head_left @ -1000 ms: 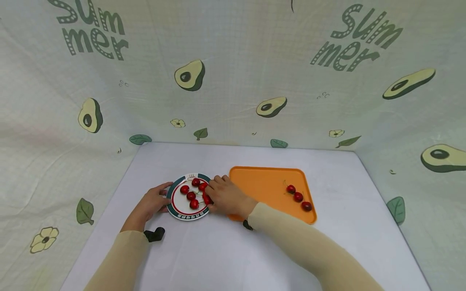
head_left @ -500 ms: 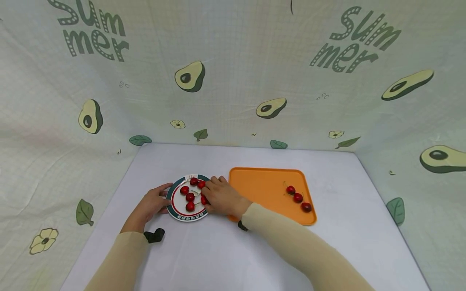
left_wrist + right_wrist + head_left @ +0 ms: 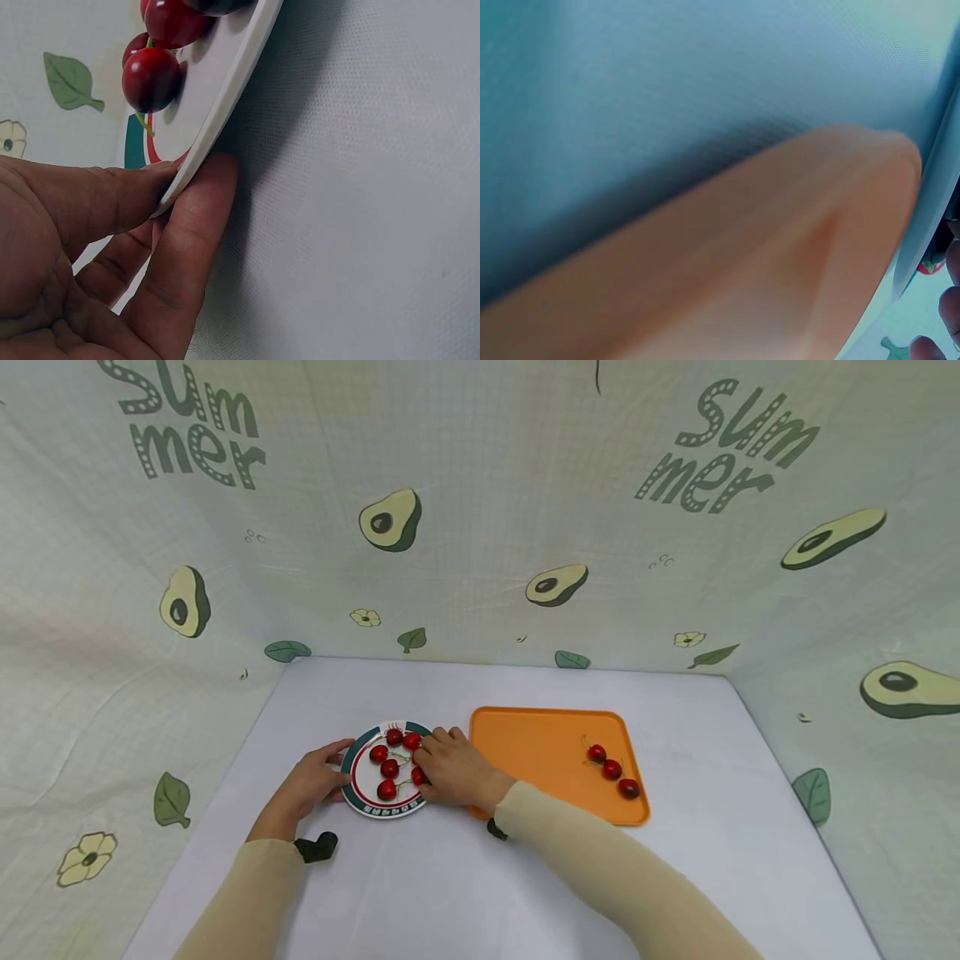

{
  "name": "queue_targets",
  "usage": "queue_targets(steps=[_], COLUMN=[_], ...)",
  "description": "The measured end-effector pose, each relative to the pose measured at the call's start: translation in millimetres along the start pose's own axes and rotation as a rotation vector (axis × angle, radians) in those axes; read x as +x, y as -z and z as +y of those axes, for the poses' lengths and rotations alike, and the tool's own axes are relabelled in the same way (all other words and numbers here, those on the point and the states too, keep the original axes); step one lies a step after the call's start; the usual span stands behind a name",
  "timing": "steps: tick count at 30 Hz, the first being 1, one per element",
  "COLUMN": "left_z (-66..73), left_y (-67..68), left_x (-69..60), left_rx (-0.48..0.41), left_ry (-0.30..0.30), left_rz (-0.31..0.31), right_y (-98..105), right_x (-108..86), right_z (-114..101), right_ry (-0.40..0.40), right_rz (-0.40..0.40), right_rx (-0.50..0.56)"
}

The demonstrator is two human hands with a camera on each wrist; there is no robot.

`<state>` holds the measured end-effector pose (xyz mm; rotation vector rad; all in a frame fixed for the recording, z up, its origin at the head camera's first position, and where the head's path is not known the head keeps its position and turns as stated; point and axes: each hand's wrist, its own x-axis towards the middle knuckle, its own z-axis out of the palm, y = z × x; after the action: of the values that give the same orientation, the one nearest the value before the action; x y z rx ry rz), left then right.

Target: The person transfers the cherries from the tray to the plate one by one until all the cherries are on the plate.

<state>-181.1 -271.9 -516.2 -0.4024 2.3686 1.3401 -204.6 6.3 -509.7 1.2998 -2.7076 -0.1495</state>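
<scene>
The left hand (image 3: 315,778) pinches the left rim of a round plate (image 3: 360,789), thumb above and fingers beneath, as the left wrist view (image 3: 142,232) also shows. Several red cherries with stems lie on the plate, one at its lower middle (image 3: 387,789). Over the plate's right side, the right hand (image 3: 459,770) has its fingers curled round a cherry (image 3: 420,775), partly hidden by them. Another cherry (image 3: 412,741) lies beside its fingers. In the right wrist view, fingers (image 3: 951,307) show only at the right edge, close to a dark red cherry.
An orange tray (image 3: 543,718) stands just right of the plate, under the right forearm. Three cherries (image 3: 612,769) lie in a slanting row on its right side. A printed cloth (image 3: 480,485) hangs behind and beside the white table (image 3: 420,893).
The right hand has shifted slightly left over the plate. Several cherries under and beside it have moved left too. The left hand has stayed at the rim.
</scene>
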Motion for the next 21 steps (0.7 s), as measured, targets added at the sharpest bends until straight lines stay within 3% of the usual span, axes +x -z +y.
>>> queue_targets(steps=[11,17,21], left_z=[2.1,1.3,1.5], left_y=[0.2,0.9,0.7], left_x=[0.4,1.0,0.1], left_rx=[-0.001,0.005,0.014], left_ry=[0.001,0.004,0.005], left_rz=[-0.007,-0.006,-0.003], right_y=[5,13,16], right_x=[-9.0,-28.8,-47.7], right_z=[6,20,35], right_ry=[-0.005,-0.025,-0.066], right_rz=[0.04,0.046,0.069], right_rx=[-0.016,-0.036,0.011])
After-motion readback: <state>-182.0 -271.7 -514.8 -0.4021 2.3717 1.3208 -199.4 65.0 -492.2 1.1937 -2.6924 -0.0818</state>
